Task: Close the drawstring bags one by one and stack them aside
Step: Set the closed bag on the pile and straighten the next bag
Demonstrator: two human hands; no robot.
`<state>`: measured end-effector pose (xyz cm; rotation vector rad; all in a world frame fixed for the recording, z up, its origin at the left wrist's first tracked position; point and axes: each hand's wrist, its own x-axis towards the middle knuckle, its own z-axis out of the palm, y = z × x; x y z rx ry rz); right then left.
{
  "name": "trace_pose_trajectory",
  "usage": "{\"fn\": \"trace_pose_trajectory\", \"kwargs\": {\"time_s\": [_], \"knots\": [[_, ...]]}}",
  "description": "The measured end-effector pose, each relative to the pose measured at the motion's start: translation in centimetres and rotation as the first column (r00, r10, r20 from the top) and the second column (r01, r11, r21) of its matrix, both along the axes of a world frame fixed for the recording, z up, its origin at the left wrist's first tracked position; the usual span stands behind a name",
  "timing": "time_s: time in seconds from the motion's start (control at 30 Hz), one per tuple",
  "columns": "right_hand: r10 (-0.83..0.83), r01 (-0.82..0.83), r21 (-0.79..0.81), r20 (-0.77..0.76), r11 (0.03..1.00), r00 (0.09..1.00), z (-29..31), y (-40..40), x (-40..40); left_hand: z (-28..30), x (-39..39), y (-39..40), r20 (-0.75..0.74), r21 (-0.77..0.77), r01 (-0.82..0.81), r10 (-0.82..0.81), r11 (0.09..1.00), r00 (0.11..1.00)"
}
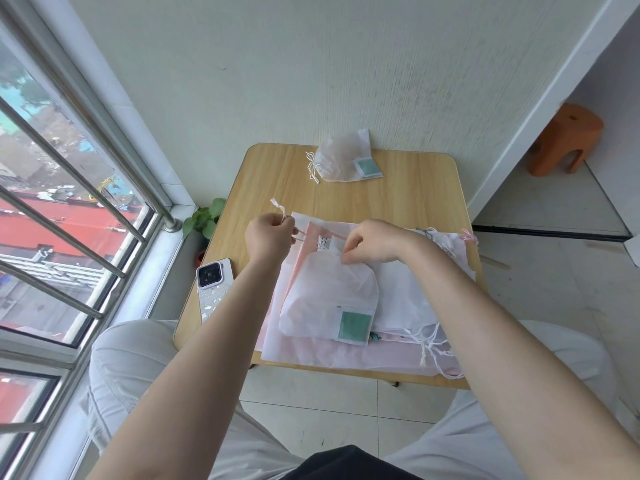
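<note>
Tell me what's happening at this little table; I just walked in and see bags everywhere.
A person is closing a white drawstring bag that lies on top of a pile of bags. The left hand pinches the drawstring and draws it out to the side, while the right hand grips the bag's mouth. One tied bag already sits aside at the table's far edge. A phone lies to the left.
</note>
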<state>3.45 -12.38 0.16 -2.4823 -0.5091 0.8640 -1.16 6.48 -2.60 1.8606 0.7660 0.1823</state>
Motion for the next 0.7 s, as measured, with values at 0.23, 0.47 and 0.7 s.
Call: {"fn": "trace_pose_trajectory", "kwargs": {"time_s": [0.23,0.47,0.7], "knots": [[0.03,-0.03,-0.022,-0.011,0.999,0.999,0.4,0.4,-0.4,-0.1,-0.5,-0.2,-0.1,0.336,0.261,-0.241,0.905,0.965],[0.045,-0.044,-0.022,0.023,0.999,0.999,0.6,0.7,-0.5,2.5,-0.2,-2.1,-0.331,0.246,0.802,-0.73,0.545,0.598],[0.079,-0.071,-0.122,0.061,0.99,0.995,-0.1,1.4,-0.8,3.3,0.7,-1.8,-0.581,0.461,0.836,-0.61,0.299,0.539]]}}
